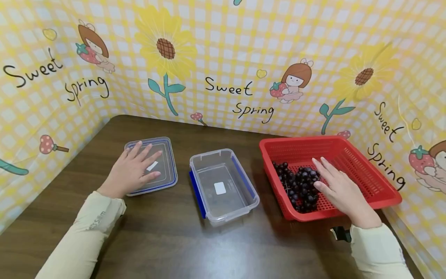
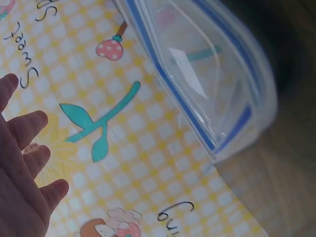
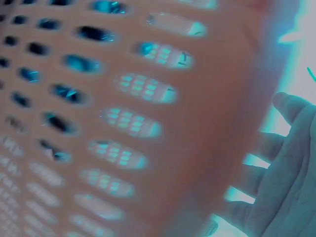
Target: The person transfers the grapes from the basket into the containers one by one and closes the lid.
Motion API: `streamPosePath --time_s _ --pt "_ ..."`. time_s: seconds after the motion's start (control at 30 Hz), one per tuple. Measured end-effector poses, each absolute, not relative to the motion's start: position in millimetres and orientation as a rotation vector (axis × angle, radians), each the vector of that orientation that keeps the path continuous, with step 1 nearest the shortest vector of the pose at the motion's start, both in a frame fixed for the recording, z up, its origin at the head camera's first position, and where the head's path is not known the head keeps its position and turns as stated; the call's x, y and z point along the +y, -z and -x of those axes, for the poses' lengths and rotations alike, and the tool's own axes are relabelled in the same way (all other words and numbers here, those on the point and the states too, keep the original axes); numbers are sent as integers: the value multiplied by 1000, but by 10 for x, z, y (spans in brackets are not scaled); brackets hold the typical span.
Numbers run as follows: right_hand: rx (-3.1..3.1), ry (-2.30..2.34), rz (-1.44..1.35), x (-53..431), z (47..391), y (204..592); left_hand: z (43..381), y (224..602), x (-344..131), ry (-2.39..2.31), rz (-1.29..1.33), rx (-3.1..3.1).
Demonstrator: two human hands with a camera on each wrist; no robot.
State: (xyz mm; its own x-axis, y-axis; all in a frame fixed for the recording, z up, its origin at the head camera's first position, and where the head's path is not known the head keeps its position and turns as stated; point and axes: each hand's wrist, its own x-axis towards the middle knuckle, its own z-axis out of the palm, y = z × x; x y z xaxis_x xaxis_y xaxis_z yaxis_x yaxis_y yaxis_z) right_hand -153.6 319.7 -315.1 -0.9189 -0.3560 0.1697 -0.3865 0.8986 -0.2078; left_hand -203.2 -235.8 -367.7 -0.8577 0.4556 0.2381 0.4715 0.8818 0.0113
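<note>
In the head view, my left hand (image 1: 129, 170) is spread over a clear, blue-edged plastic lid (image 1: 167, 164) at the left. The left wrist view shows a gap between its fingers and the lid (image 2: 232, 84). At the right, my right hand (image 1: 341, 192) hovers with straight fingers over the front of a red plastic basket (image 1: 378, 201). Dark grapes (image 1: 303, 186) lie in a bunch on the basket's left side, next to those fingertips. Between the hands stands a clear rectangular food container (image 1: 224, 211) without a lid, with blue side clips and a white label inside.
All of these stand on a dark brown wooden table (image 1: 167, 232). A yellow checked cloth (image 1: 223, 50) with flower and girl prints rises behind and at both sides of the table. The basket sits close to the right-hand cloth.
</note>
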Motion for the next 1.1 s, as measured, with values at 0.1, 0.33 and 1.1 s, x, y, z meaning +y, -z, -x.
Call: streamPosePath --time_s 0.1,0.33,1.1 --pt "-2985 -513 -574 3163 1582 3021 2030 3667 -2279 125 763 -2816" --pt "-3144 -883 -532 3096 1793 2848 2092 3725 -2060 118 961 -2758" --pt "-3413 -1439 -241 3026 2379 2782 1875 3853 -1497 168 1388 -2706"
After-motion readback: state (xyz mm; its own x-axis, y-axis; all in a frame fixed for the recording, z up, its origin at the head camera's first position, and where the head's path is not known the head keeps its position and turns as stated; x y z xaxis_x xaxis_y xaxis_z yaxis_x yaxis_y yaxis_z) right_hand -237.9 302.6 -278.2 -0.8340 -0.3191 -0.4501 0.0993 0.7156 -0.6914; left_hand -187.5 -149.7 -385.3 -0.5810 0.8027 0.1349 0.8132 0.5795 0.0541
